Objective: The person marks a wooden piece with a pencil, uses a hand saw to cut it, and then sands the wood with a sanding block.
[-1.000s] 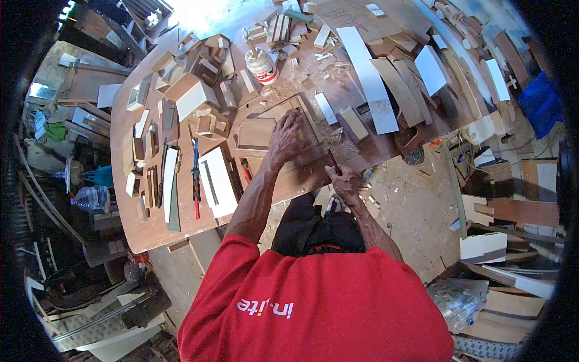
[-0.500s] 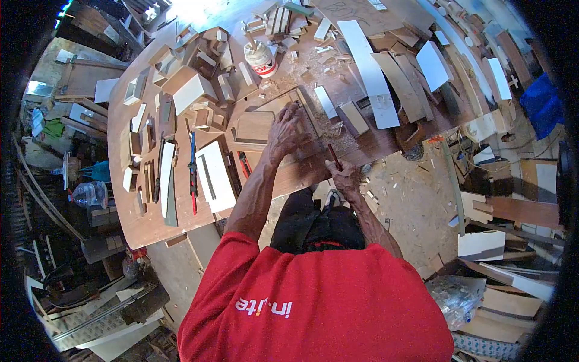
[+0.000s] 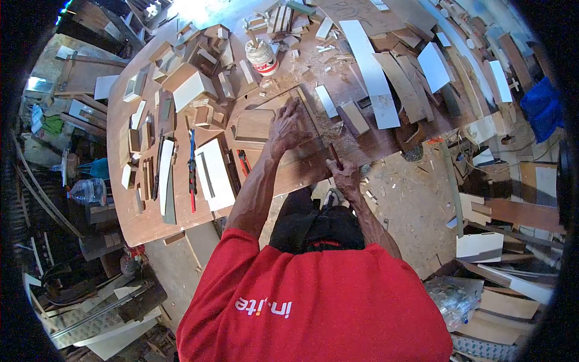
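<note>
My left hand [image 3: 286,128] presses down on a flat, framed wooden panel [image 3: 310,117] near the table's front edge. Its fingers are bent and bunched over the wood, partly hiding it. Low at the panel's right side, my right hand [image 3: 345,175] is closed around a slim dark-red tool [image 3: 334,154], its tip pointing away from me toward the panel's edge. The tool's exact kind is too small to make out. Just left of my left hand lies a shallow wooden tray-like piece [image 3: 253,127].
A white glue tub [image 3: 262,59] with a stick in it stands beyond my hands. Wooden boxes [image 3: 192,93] and offcuts cover the left of the table [image 3: 145,223]. A long white board [image 3: 368,72] lies to the right. A blue-and-red clamp-like tool [image 3: 192,169] lies at left.
The view has shifted very slightly. Both hands stay in nearly the same places, the left on the panel and the right around the slim tool.
</note>
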### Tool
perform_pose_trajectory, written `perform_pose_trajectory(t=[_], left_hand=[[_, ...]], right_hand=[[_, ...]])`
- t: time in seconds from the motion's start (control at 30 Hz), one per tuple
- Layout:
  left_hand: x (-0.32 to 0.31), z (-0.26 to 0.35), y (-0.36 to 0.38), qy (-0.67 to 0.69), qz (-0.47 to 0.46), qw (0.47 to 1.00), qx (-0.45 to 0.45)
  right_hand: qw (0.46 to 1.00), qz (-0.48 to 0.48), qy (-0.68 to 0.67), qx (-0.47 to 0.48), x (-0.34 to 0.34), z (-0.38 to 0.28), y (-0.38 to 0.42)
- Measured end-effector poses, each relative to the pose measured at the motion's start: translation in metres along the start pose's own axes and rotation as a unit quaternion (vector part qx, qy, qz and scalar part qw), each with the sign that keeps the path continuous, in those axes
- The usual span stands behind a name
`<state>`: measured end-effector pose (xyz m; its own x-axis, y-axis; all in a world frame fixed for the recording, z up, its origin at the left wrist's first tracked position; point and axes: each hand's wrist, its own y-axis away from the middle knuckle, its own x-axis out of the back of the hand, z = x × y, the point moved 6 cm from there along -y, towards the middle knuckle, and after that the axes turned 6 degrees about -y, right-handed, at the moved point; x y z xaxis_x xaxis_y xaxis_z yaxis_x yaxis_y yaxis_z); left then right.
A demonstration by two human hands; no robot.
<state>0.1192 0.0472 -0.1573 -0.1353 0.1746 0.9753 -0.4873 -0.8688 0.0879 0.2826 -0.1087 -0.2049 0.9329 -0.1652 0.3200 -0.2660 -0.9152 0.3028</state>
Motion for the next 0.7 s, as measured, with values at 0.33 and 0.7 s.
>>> perform_pose_trajectory(t=[0.33, 0.7], left_hand=[[-0.011, -0.005, -0.007, -0.015, -0.013, 1.0, -0.013], [-0.009, -0.004, -0.007, 0.002, -0.038, 0.999, -0.005]], right_hand=[[0.998, -0.021, 0.05, -0.021, 0.0, 0.003, -0.003], [1.0, -0.016, 0.006, -0.004, -0.001, -0.003, -0.001]])
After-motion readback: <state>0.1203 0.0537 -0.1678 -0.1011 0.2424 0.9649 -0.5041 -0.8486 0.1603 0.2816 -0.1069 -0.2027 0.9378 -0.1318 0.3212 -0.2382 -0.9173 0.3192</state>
